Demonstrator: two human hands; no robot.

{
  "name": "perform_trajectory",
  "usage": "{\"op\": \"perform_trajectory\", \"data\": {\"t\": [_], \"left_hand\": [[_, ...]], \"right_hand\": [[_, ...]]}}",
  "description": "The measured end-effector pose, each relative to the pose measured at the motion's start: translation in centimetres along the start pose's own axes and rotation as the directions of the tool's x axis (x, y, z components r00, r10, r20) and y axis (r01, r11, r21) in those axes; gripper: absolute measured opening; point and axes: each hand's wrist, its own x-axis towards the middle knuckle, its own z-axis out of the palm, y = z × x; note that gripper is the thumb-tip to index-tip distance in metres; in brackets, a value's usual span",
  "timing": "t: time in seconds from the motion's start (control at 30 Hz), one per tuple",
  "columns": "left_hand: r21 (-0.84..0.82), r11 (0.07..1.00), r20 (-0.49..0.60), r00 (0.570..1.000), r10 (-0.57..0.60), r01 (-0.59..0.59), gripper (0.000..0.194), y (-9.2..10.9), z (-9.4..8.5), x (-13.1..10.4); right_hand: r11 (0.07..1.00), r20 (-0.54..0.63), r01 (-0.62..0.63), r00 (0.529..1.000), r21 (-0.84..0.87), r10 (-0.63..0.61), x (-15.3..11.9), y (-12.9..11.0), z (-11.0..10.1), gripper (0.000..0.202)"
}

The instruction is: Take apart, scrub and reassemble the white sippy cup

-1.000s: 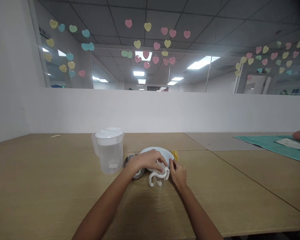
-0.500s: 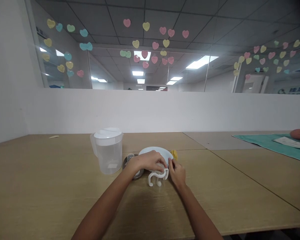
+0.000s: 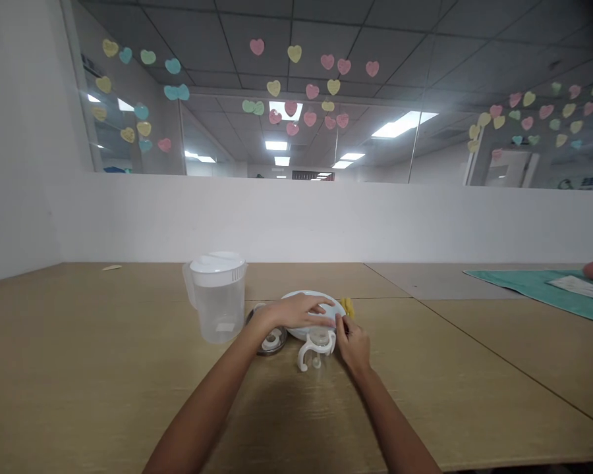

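My left hand (image 3: 301,311) reaches over the near part of a pale round plate (image 3: 332,304), its fingers stretched out and apart. Just below those fingers is a small clear cup-like piece (image 3: 319,337) in a white frame with curved legs (image 3: 303,359). My right hand (image 3: 354,343) is at the frame's right side, thumb and fingers pinched together by the plate's rim. Whatever lies in that pinch is too small to make out. Left of the frame, a round metal dish (image 3: 265,353) holds a white ring-shaped part (image 3: 273,340), partly hidden by my left wrist.
A lidded clear pitcher (image 3: 221,309) stands on the wooden table (image 3: 128,368) to the left. Something yellow (image 3: 346,306) sits behind my right hand. At the far right lies a green cloth (image 3: 528,284) with a white cloth (image 3: 580,286) on it. A white wall (image 3: 296,217) borders the back.
My left fingers have lifted off the clear piece and straightened over the plate. My right hand stays pinched beside the frame. The whole view has shifted slightly.
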Motion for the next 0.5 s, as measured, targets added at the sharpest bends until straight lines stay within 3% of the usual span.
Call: {"op": "perform_trajectory", "data": {"t": [0.1, 0.17, 0.23, 0.37, 0.5], "left_hand": [[0.220, 0.955, -0.134, 0.975, -0.175, 0.202, 0.038, -1.1, -0.5, 0.0], [0.392, 0.831, -0.143, 0.919, -0.368, 0.394, 0.034, -2.1, -0.3, 0.3], [0.474, 0.724, -0.111, 0.849, -0.516, 0.502, 0.029, -3.3, 0.3, 0.7], [0.492, 0.672, -0.083, 0.798, -0.597, 0.554, 0.024, -4.9, 1.4, 1.4], [0.475, 0.670, -0.107, 0.793, -0.599, 0.571, 0.031, -5.3, 1.6, 1.4]], "right_hand": [[1.000, 0.002, -0.002, 1.000, 0.008, 0.002, 0.0, 0.0, 0.0, 0.055], [1.000, 0.002, -0.003, 1.000, 0.010, 0.003, 0.0, 0.0, 0.0, 0.054], [1.000, 0.001, -0.007, 1.000, 0.015, 0.007, 0.0, -0.1, 0.0, 0.053], [0.998, 0.004, -0.027, 1.000, 0.061, 0.027, 0.0, -0.3, -0.3, 0.052], [0.979, 0.033, -0.082, 0.996, 0.186, 0.077, 0.1, -0.7, -0.7, 0.052]]}}
